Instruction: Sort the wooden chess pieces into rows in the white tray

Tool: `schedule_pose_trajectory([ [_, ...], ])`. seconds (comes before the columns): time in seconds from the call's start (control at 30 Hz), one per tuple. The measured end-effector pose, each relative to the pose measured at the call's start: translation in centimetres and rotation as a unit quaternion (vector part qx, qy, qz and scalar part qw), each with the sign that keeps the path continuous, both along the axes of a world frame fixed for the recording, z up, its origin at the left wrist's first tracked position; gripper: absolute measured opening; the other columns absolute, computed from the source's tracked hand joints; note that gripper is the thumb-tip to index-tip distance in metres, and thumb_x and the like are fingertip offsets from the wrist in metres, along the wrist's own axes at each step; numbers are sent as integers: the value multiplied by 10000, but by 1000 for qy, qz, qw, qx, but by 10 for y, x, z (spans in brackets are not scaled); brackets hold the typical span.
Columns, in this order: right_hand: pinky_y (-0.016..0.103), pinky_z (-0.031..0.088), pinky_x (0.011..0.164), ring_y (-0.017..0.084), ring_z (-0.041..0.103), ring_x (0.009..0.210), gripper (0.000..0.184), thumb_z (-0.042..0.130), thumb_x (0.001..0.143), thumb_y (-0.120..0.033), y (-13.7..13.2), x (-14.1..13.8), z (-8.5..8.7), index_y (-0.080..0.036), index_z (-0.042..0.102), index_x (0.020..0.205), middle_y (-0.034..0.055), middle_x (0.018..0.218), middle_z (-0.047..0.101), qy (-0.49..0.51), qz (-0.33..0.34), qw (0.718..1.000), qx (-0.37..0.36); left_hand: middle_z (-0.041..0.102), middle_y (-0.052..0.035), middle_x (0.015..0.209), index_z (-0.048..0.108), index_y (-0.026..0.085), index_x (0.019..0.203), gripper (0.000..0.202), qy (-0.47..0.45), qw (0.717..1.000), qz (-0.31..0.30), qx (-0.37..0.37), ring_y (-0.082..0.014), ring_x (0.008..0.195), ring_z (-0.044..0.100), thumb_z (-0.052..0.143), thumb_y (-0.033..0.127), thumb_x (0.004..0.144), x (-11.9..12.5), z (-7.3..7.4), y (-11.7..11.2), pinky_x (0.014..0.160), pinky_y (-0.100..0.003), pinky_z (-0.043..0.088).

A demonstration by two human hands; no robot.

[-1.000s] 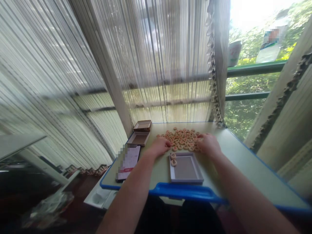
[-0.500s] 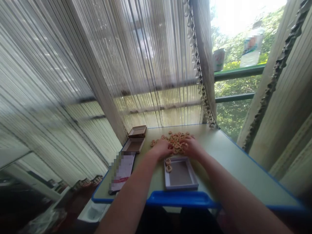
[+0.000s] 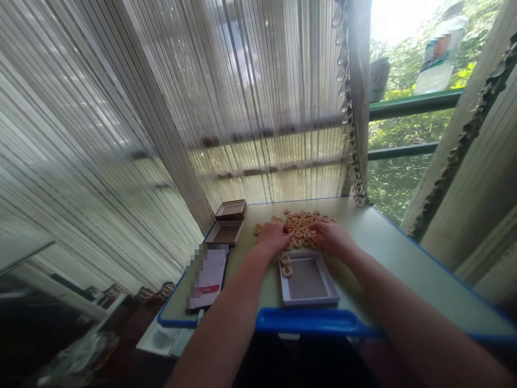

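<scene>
- Curled fingers of the left hand [image 3: 275, 236] and loosely bent fingers of the right hand [image 3: 333, 237] meet round pieces [image 3: 299, 227] spread across a table [image 3: 407, 264]; whether either grips one cannot be told.
- Light, low fingertips would likely steady the pieces without flipping them.
- Nearer the wearer, a shallow tray [image 3: 313, 283] holds two pieces [image 3: 286, 271], far left corner.
- Beyond, two shallow boxes [image 3: 225, 234] sit at left.
</scene>
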State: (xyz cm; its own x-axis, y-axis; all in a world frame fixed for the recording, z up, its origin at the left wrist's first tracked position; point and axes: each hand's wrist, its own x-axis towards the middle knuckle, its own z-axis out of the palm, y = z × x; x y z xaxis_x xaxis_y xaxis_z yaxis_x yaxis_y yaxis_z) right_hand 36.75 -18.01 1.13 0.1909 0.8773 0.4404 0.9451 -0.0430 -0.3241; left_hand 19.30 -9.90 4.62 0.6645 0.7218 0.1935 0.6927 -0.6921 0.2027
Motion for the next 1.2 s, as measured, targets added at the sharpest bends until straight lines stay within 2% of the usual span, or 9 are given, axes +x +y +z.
schedule_pose_trajectory([
  [0.3, 312, 405, 842, 200, 556, 905, 272, 471, 770, -172, 5, -8, -8, -242, 709, 884, 32, 942, 680, 10, 23, 1000, 9, 659, -75, 911, 682, 214, 825, 295, 16, 998, 61, 3, -238, 905, 586, 576, 456, 692, 7, -6, -1, 809, -321, 458],
  [0.4, 322, 406, 841, 208, 565, 907, 269, 463, 777, -183, 7, -7, -9, -234, 711, 870, 44, 942, 682, 9, 17, 1000, 10, 664, -75, 908, 689, 218, 835, 307, 20, 998, 60, 5, -245, 909, 588, 587, 458, 673, 8, -7, 1, 806, -323, 458],
  [0.6, 328, 405, 839, 208, 567, 888, 266, 453, 778, -182, 5, -7, -7, -218, 706, 852, 59, 913, 681, 8, 19, 1000, 15, 672, -60, 889, 692, 215, 838, 278, 7, 999, 41, -23, -223, 853, 608, 598, 411, 666, 7, -7, 4, 756, -298, 472],
  [0.73, 296, 438, 764, 176, 587, 795, 243, 464, 790, -231, -1, -17, 1, -200, 679, 899, 56, 883, 676, 60, 54, 996, 37, 669, -38, 941, 684, 215, 880, 287, -77, 996, 12, -31, -192, 883, 601, 638, 392, 660, 3, -3, 5, 805, -271, 459],
  [0.9, 263, 459, 667, 138, 599, 660, 233, 531, 763, -273, -4, -27, 6, -190, 645, 947, 38, 833, 682, 139, 63, 987, 59, 692, -6, 888, 661, 212, 981, 299, -151, 978, -57, -131, -133, 769, 618, 623, 352, 718, 0, -1, 4, 719, -224, 476],
  [1.0, 246, 465, 646, 137, 612, 661, 187, 565, 741, -257, -1, -28, 4, -195, 651, 895, 27, 794, 691, 165, 77, 981, 67, 695, -25, 890, 668, 184, 989, 309, -185, 965, -95, -161, -137, 761, 622, 636, 328, 717, 1, -2, 3, 692, -225, 484],
  [1.2, 243, 470, 596, 139, 615, 624, 155, 596, 732, -291, -2, -27, 4, -204, 655, 847, 22, 766, 695, 174, 84, 977, 92, 696, -70, 893, 647, 150, 1060, 383, -246, 950, -107, -161, -163, 779, 633, 669, 251, 691, 3, -5, 3, 716, -263, 496],
])
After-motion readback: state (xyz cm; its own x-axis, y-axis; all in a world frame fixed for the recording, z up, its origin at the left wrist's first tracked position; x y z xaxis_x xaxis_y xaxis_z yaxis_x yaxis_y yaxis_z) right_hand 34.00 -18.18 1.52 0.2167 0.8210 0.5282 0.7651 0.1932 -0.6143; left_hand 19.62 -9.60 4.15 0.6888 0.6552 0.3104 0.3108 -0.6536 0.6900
